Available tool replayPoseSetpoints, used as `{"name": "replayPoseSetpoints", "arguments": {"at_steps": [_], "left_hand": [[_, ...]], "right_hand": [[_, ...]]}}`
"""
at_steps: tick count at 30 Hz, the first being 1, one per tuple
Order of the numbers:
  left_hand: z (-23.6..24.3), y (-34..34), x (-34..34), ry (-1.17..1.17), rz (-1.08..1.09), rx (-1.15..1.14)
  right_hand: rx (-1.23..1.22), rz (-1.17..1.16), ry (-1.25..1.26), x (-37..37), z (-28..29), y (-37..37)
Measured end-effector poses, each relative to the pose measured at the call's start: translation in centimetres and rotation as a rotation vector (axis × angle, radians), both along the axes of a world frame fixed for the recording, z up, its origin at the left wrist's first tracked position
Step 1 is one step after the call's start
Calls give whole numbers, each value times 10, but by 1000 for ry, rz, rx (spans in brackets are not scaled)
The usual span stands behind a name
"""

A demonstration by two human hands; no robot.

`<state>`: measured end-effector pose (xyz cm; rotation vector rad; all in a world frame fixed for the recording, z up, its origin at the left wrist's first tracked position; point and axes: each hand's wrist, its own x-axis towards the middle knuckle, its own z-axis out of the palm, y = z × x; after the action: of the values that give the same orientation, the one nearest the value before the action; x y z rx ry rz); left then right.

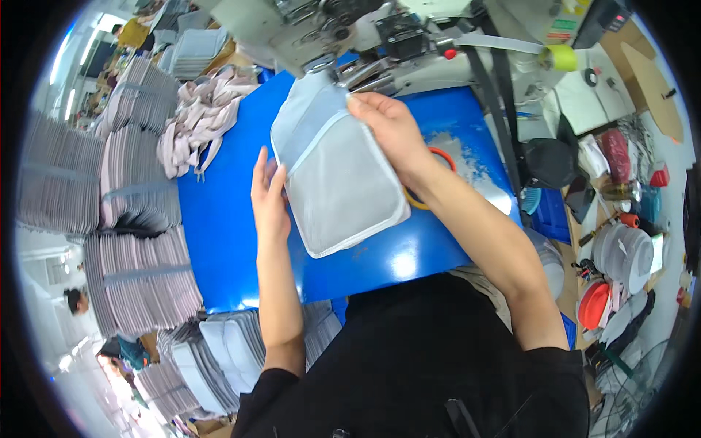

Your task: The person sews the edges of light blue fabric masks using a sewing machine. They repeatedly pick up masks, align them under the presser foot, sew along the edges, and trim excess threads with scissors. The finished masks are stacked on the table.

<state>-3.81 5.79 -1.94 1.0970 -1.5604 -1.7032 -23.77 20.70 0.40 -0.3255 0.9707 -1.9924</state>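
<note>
A flat grey fabric pouch [347, 186] with rounded corners and a pale strip across it is held slanting over the blue table top [226, 248]. My right hand [391, 131] pinches its upper right edge between thumb and fingers. Beside the left edge is my left hand [270, 201], its fingers stretched upward and the thumb apart, close against the fabric; whether it touches is hard to tell. The pouch's narrower far end reaches beneath the sewing machine's head [321, 66]. Red and yellow loops [443, 157], resembling scissor handles, lie partly hidden behind my right forearm.
Tied stacks of grey fabric pieces [139, 281] stand along the left. A heap of pale pink straps [201, 117] lies at the table's far left. White tape runs from a yellow-green roll [558, 58] at upper right. Tools and spools crowd the right-hand bench [595, 212].
</note>
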Motion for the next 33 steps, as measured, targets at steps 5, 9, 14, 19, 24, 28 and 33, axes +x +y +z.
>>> {"name": "replayPoseSetpoints", "arguments": {"at_steps": [5,9,14,19,24,28,33], "left_hand": [[15,13,28,202,-93,10],[37,9,27,239,-145,-60],[34,0,29,260,-193,-36],[42,-4,33,204,-123,-168],[55,6,29,207,-126,-146],[54,-1,32,241,-139,-182],[59,-17,21,227,-135,-232]], "right_hand": [[41,-298,383,-28,-5,34],[-69,-489,449,-71,-3,46],[-52,-494,269,-70,1,40],[51,-310,204,-25,-1,40],[63,9,345,27,-16,48],[-49,16,155,39,-7,59],[-111,-8,100,39,-12,51]]}}
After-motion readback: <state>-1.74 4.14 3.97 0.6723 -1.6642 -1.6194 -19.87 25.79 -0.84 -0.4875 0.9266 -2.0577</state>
